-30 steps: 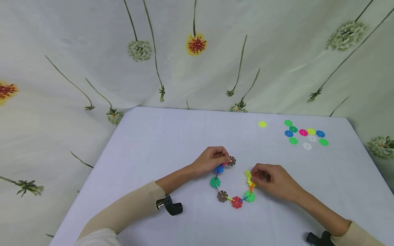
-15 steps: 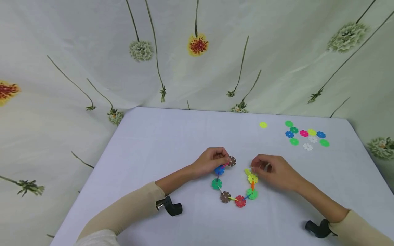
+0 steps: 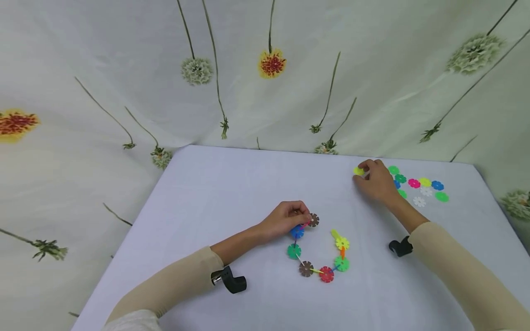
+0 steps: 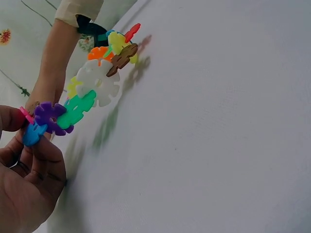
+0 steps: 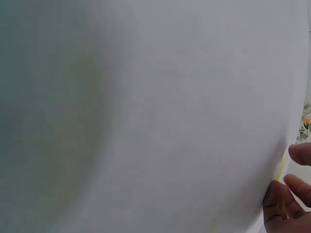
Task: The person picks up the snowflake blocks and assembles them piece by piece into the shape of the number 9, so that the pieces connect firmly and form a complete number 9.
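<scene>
My left hand point(image 3: 285, 219) pinches one end of a chain of notched interlocking plastic discs point(image 3: 326, 274), close to a brown disc point(image 3: 314, 219). In the left wrist view, thumb and fingers hold the pink and blue discs point(image 4: 33, 135), and purple, green and white ones lead away from them. The chain curves in a U, its other end a yellow disc point(image 3: 342, 242) with a yellow-green one slotted on edge. At the table's back, my right hand point(image 3: 376, 181) reaches a loose yellow disc point(image 3: 358, 171), thumb and fingertips parted around it.
Several loose discs lie at the back right, among them a pink disc point(image 3: 414, 183), a blue disc point(image 3: 437, 185) and a white disc point(image 3: 419, 202). The right forearm passes beside them. A flower-print cloth point(image 3: 248, 105) hangs behind the white table point(image 3: 232, 184).
My right hand has left the yellow end of the chain and moved up and right to the loose yellow disc. The left hand keeps its pinch; the chain's lower part has shifted slightly right.
</scene>
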The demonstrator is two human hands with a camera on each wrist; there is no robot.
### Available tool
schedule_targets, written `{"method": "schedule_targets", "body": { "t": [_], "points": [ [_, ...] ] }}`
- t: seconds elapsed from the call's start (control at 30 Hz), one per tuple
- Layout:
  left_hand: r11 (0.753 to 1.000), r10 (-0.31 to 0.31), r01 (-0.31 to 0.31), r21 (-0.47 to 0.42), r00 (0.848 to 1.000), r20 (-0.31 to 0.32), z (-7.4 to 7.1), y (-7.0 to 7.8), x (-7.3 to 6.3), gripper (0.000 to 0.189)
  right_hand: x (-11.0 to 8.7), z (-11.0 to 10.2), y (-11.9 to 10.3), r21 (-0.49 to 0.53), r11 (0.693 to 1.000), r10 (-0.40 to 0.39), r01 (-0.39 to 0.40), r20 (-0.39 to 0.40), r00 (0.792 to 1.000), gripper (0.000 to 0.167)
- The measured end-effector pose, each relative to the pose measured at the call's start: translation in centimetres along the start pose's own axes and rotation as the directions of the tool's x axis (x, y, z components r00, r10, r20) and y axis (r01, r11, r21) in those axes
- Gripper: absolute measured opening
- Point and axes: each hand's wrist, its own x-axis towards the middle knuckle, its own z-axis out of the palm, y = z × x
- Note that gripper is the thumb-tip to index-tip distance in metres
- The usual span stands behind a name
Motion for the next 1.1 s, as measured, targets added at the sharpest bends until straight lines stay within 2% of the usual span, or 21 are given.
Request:
{"method": "schedule_targets", "body": {
  "t": [0.17,0.43,0.67,0.87,1.0,1.1],
  "points": [
    [1.000,-0.003,0.003,0.001,1.000,0.000,-0.1,0.0,0.0,0.016,1.3,-0.1,0.0,-0.011,0.998,0.060,-0.060,-0.005,0.998,0.043],
    [1.000,-0.013,0.013,-0.002,1.000,-0.003,0.0,0.1,0.2,0.016,1.2,-0.7,0.2,0.035,0.996,0.082,-0.083,0.026,0.996,0.039],
    [1.000,-0.025,0.025,0.005,1.000,-0.005,0.1,-0.1,0.3,0.017,0.5,-0.4,0.8,0.050,0.996,0.073,-0.074,0.017,0.997,0.034],
    [1.000,-0.020,0.020,0.011,1.000,-0.004,0.1,-0.2,0.3,0.018,-0.4,-0.6,0.8,0.004,0.998,0.058,-0.059,0.051,0.997,0.034],
    [1.000,-0.022,0.023,0.018,1.000,-0.006,0.2,-0.1,0.3,0.018,-1.1,-0.5,0.9,-0.026,0.999,0.028,-0.027,0.051,0.998,0.035],
    [0.999,-0.028,0.028,0.025,1.000,-0.006,0.2,-0.1,0.4,0.018,-2.0,-0.3,0.7,-0.024,0.999,-0.023,0.024,0.025,0.999,0.036]
  ]
}}
